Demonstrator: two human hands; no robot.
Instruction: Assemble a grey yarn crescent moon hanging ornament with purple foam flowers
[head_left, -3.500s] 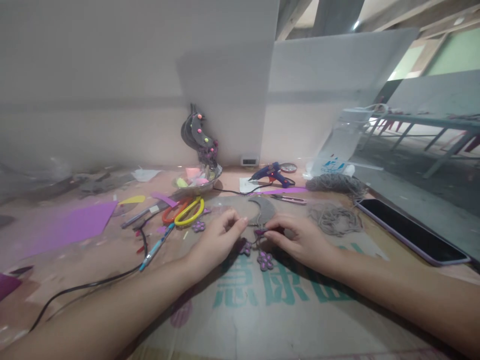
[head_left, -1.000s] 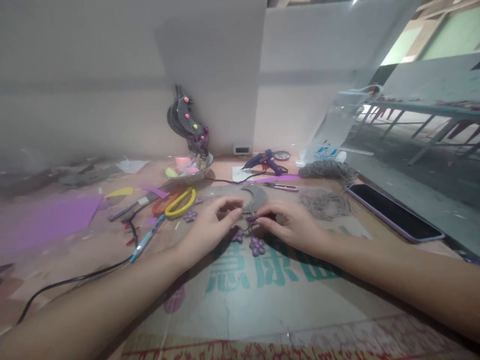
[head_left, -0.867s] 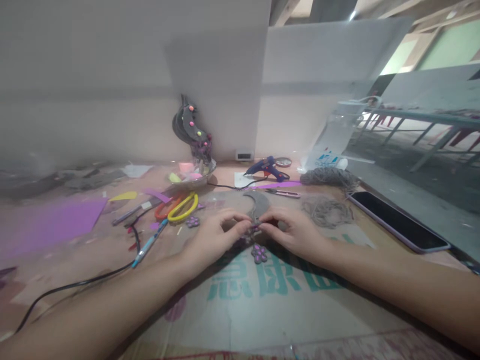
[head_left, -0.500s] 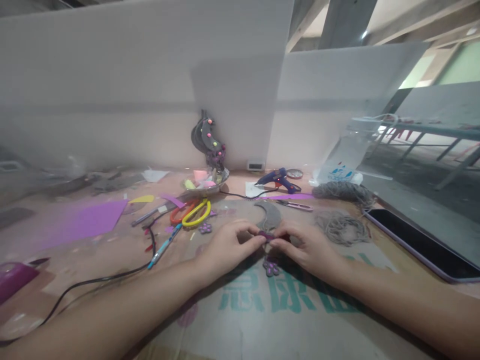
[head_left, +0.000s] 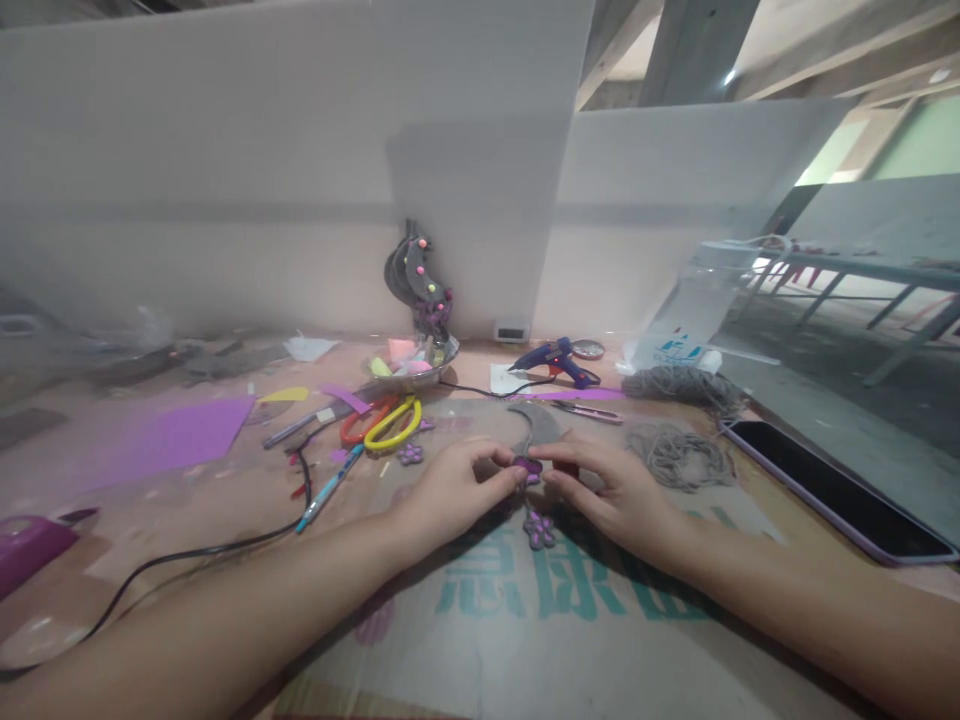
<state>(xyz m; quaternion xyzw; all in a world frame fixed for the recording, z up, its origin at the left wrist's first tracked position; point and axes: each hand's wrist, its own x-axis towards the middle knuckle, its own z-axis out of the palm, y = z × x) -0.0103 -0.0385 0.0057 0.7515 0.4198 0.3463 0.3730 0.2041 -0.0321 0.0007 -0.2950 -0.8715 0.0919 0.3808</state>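
Nearest to my remote viewpoint lies printed cardboard (head_left: 480,660), its green Chinese characters (head_left: 577,585) running across just beyond the bare part; I take the middle one for 康, but its neighbours are too blurred or covered for me to read. Past the print rests a purple-and-grey flower charm (head_left: 539,529). Beyond it, between the two hands, is the small purple piece (head_left: 531,467) being worked. The left hand (head_left: 457,495) pinches its left edge between thumb and forefinger; the right hand (head_left: 611,490) sets its forefinger at the upper edge with the thumb close by, though I cannot tell whether they grip.

I judge the step in hand to be fine positioning of this piece, just below the grey crescent (head_left: 546,426). The next move, as I read it, calls for a firm left pinch and a light right touch, lest the piece twist.

Farther off, I note loose grey yarn (head_left: 679,457) and a smartphone (head_left: 832,490) with a dark screen at right, and a blue pen (head_left: 330,490) at left. Behind stand a hot-glue gun (head_left: 559,362), no maker's name legible, and a clear plastic container (head_left: 694,300) bearing a blue sail-like logo (head_left: 677,348), its lettering too blurred to read.
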